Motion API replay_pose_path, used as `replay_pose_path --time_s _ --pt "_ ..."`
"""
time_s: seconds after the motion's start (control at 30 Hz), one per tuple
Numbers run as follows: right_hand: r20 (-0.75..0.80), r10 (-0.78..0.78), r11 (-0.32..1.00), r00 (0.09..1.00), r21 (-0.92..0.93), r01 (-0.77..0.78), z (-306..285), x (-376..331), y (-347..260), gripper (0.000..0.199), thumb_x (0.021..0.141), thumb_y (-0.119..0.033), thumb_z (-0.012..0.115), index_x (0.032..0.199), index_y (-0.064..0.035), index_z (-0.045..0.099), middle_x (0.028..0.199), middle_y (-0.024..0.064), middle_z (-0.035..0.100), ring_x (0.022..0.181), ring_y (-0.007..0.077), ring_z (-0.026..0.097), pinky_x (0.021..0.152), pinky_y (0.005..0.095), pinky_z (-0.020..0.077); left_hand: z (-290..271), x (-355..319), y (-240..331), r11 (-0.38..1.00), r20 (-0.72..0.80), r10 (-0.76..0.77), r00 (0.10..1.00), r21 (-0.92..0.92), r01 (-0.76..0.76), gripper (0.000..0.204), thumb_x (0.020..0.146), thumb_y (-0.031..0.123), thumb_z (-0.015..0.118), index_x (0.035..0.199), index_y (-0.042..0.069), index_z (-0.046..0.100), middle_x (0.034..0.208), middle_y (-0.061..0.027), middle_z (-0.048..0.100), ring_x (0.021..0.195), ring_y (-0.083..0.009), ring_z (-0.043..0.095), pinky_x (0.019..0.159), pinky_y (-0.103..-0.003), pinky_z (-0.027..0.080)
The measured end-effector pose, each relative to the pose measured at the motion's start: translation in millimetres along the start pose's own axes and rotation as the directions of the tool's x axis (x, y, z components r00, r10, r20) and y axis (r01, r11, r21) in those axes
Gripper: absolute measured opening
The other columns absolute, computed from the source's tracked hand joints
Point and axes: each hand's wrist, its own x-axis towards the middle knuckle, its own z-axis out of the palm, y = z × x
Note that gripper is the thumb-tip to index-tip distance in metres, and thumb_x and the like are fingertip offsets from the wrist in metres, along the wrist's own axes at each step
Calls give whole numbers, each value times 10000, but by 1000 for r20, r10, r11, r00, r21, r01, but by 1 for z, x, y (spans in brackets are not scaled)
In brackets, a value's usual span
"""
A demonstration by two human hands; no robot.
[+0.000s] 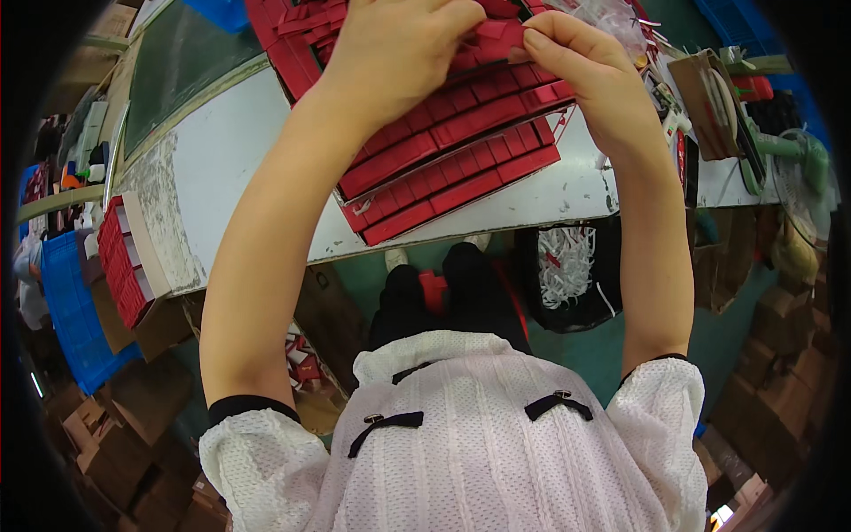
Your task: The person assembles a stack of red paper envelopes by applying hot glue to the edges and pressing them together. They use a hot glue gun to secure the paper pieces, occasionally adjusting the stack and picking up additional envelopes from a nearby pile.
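Note:
Both arms reach across the white table to rows of small red pieces [443, 182], laid side by side in long stacked strips. My right hand [585, 66] pinches the right end of a short, flat red strip [498, 40] between thumb and fingertip. Close by on its left, my left hand [394, 58] rests over the upper rows with its fingers curled in toward the same strip. The left fingertips are partly hidden by the hand and cut off by the top edge, so what they grip cannot be made out.
A red box with white compartments [128, 253] stands at the table's left edge. On the right are a brown upright holder [705, 102] and a green tool [793, 151]. Below the table, a black bag [576, 275] holds white paper shreds. Cardboard boxes [771, 381] crowd the floor.

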Motion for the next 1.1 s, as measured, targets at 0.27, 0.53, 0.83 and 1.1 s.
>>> replay_pose_path --time_s 0.27,0.53,0.83,1.1 --pt "-124 -37 997 992 -67 29 6 -16 0 193 890 -186 531 931 -13 607 841 9 607 853 92 566 812 231 392 -2 -10 -15 967 -144 107 984 245 -69 123 705 86 543 826 82 569 820 -47 590 857 -210 565 775 -345 402" --pt "-132 -62 996 989 62 70 -2 -28 11 175 886 -145 534 973 -11 604 875 27 618 857 94 559 813 236 389 -12 -21 -20 934 -110 -181 977 291 206 372 661 9 530 1031 38 549 1047 -127 553 1034 -298 495 885 -393 370" --pt "-109 -20 927 994 369 60 8 -15 -4 146 858 -128 566 944 -10 578 848 47 601 828 105 564 747 246 414 -15 9 6 775 172 -296 939 -532 342 349 714 -30 536 1059 15 564 939 -148 598 941 -287 568 836 -366 424" --pt "-14 -71 994 997 -79 70 7 -37 -17 142 890 -71 507 993 4 571 891 10 578 849 90 526 780 222 405 -46 -14 -3 959 -180 -257 950 74 274 471 756 13 570 1216 90 505 1218 -234 486 1118 -316 484 963 -383 369"
